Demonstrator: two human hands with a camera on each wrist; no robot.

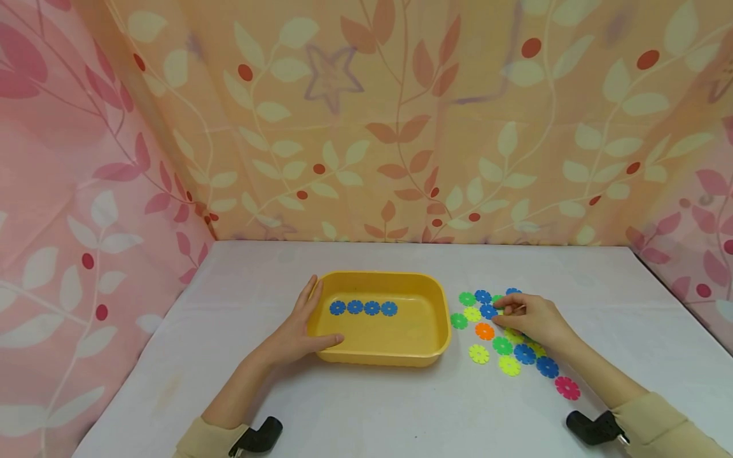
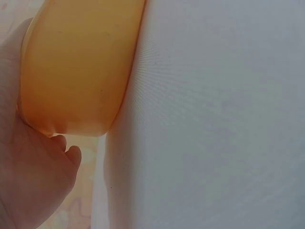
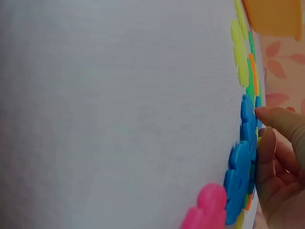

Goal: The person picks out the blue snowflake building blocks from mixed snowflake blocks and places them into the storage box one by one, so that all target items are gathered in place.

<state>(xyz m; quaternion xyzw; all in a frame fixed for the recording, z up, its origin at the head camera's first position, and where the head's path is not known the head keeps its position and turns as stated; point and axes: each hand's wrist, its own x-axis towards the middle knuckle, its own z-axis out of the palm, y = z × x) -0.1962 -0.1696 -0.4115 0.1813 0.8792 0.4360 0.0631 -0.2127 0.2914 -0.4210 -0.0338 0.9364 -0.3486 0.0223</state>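
Note:
My left hand [image 1: 298, 327] grips the left end of a yellow plastic tray [image 1: 378, 346], its thumb over the rim and its fingers along the outer wall. Inside the tray, blue flower-shaped discs [image 1: 355, 307] lie in a row. To the tray's right, my right hand [image 1: 532, 318] is over a loose spread of such discs, thumb and forefinger pinching the edge of a blue disc [image 1: 488, 312]. In the right wrist view the fingertips meet a blue piece low at the table surface. Some discs are hidden beneath this hand.
Around the right hand lie green [image 1: 459, 321], yellow [image 1: 478, 354], orange [image 1: 484, 331], blue [image 1: 547, 367] and pink [image 1: 567, 388] discs. A white cloth [image 1: 366, 413] covers the table. Patterned curtains [image 1: 378, 127] stand behind it and at both sides.

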